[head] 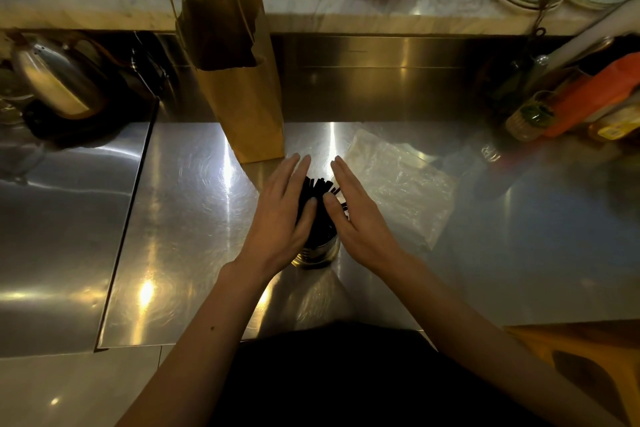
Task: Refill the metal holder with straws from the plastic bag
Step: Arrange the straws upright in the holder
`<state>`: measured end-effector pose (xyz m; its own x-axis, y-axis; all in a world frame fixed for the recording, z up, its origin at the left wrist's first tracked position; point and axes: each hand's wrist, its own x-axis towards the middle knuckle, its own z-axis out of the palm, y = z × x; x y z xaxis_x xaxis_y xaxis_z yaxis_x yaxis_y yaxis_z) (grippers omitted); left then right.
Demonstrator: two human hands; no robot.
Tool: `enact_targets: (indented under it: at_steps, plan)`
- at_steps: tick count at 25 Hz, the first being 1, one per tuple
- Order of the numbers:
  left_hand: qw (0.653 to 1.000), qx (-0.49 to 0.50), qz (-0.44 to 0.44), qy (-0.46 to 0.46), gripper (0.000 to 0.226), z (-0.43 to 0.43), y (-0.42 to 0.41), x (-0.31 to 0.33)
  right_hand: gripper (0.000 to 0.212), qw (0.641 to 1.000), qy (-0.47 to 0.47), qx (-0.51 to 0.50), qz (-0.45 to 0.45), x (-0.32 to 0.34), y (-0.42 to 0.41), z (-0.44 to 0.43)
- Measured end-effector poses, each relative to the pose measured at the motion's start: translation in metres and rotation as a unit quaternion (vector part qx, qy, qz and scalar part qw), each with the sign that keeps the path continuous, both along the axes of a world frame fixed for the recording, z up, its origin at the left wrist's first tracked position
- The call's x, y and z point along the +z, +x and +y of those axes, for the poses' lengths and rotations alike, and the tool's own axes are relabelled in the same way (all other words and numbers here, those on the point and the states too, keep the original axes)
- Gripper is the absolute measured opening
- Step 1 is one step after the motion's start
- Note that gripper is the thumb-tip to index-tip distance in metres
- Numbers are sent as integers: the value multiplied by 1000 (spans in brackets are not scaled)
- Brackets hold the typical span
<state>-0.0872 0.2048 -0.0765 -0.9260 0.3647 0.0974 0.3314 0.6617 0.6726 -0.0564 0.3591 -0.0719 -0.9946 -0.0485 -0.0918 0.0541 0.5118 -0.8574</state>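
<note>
While one metal holder [317,253] stands upright, two flat hands, left hand [282,213] and right hand [360,215], fingers together, press many black straws [317,189].

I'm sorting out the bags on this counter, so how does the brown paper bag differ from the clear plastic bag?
The brown paper bag stands upright with its mouth open; the clear plastic bag lies flat. The paper bag is opaque with two handles; the plastic bag is see-through and shows none. The paper bag stands behind the left hand, the plastic bag lies beside the right hand. Both rest on the steel counter.
</note>
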Motion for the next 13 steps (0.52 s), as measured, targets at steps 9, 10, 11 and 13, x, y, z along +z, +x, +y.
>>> enact_targets:
  at_steps: [9,10,11,13]
  plan:
    - [995,34,-83,54,63,2,-2,5,59,999,-31,-16,-40,-5,4,-6]
    - [995,39,-70,63,65,2,-3,9,58,998,-37,-28,-37,-4,5,-7]
    - [995,44,-51,70,66,1,-3,13,57,998,-39,-41,-36,-3,6,-6]
    - [995,45,-7,85,64,1,-4,20,55,996,-26,-80,-28,-2,7,1]
